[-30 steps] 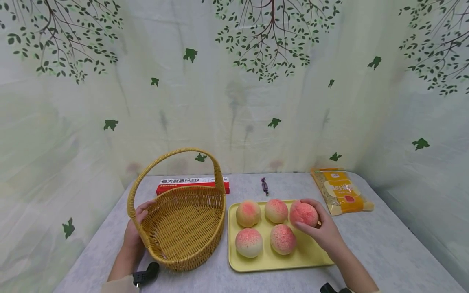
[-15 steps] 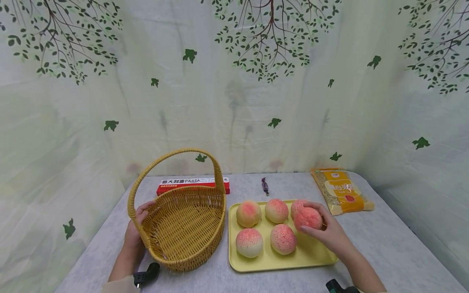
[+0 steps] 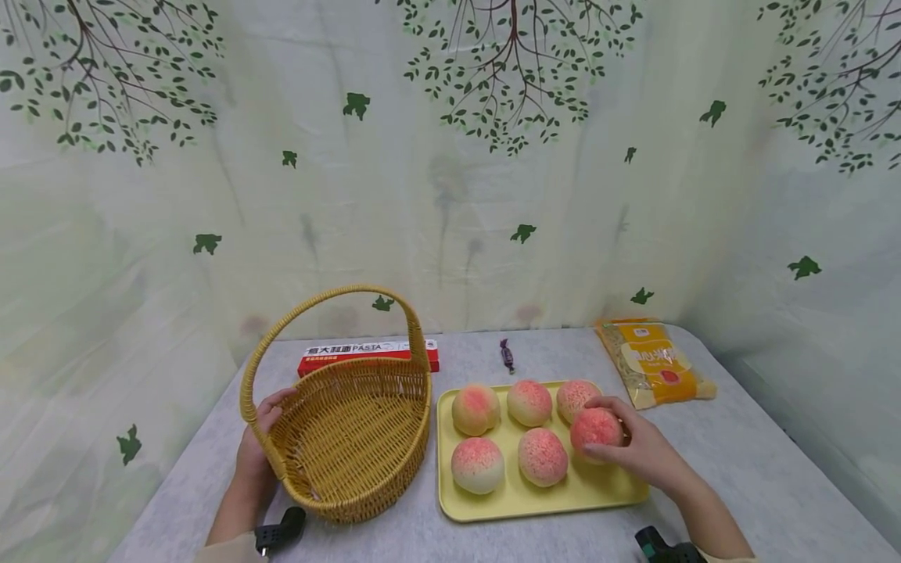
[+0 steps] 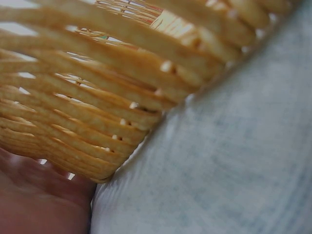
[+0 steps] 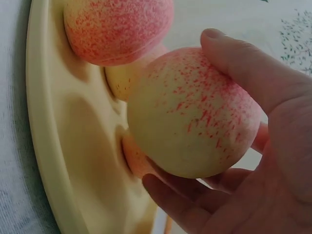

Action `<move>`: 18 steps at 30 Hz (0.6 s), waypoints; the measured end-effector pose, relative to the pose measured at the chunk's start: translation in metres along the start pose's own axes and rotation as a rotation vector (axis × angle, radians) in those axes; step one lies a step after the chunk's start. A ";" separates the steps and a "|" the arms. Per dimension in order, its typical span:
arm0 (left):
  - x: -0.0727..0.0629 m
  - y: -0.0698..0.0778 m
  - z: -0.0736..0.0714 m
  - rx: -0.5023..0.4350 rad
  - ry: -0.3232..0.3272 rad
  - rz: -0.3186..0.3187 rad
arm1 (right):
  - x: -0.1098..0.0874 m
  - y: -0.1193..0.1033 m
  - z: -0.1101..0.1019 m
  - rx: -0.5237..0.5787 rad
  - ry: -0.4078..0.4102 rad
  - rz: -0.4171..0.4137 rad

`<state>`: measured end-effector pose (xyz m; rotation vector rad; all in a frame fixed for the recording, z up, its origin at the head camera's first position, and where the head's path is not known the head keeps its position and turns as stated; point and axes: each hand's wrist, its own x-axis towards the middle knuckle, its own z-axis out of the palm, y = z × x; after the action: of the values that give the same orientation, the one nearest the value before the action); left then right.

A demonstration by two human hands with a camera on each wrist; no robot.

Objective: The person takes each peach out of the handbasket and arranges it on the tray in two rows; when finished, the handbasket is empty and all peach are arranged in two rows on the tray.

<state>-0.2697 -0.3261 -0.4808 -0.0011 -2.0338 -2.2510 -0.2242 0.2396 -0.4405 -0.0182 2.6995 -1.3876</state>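
Note:
My right hand (image 3: 647, 450) grips a pink-speckled peach (image 3: 597, 430) over the right part of a yellow tray (image 3: 521, 508). In the right wrist view the thumb and fingers curve round this peach (image 5: 192, 117), and its pale side shows. Several other peaches lie on the tray, among them a speckled one (image 3: 543, 457) and a paler one (image 3: 478, 466). My left hand (image 3: 255, 450) holds the left side of a wicker basket (image 3: 352, 438) with a tall handle; its fingertips are at the rim and partly hidden. Nothing shows inside the basket.
A red and white pasta box (image 3: 310, 362) lies behind the basket. A small purple wrapped candy (image 3: 507, 356) lies beyond the tray. At the back right is an orange and clear bag of grain (image 3: 655, 363). A printed curtain hangs behind the grey table (image 3: 739, 469).
My right hand has moved right and nearer with the peach, uncovering another peach behind it at the back of the tray. The left hand and basket stay put; the head view shifts slightly.

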 end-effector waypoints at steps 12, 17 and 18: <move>0.001 -0.004 -0.002 -0.067 -0.019 0.044 | 0.003 0.007 0.001 -0.088 -0.053 -0.049; 0.001 -0.003 -0.002 -0.051 -0.015 0.029 | 0.004 0.009 0.003 -0.088 -0.080 -0.045; 0.000 -0.002 -0.002 -0.049 -0.014 0.027 | 0.004 0.010 0.003 -0.084 -0.088 -0.041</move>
<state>-0.2702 -0.3278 -0.4835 -0.0487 -1.9722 -2.2905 -0.2277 0.2424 -0.4504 -0.1387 2.6972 -1.2523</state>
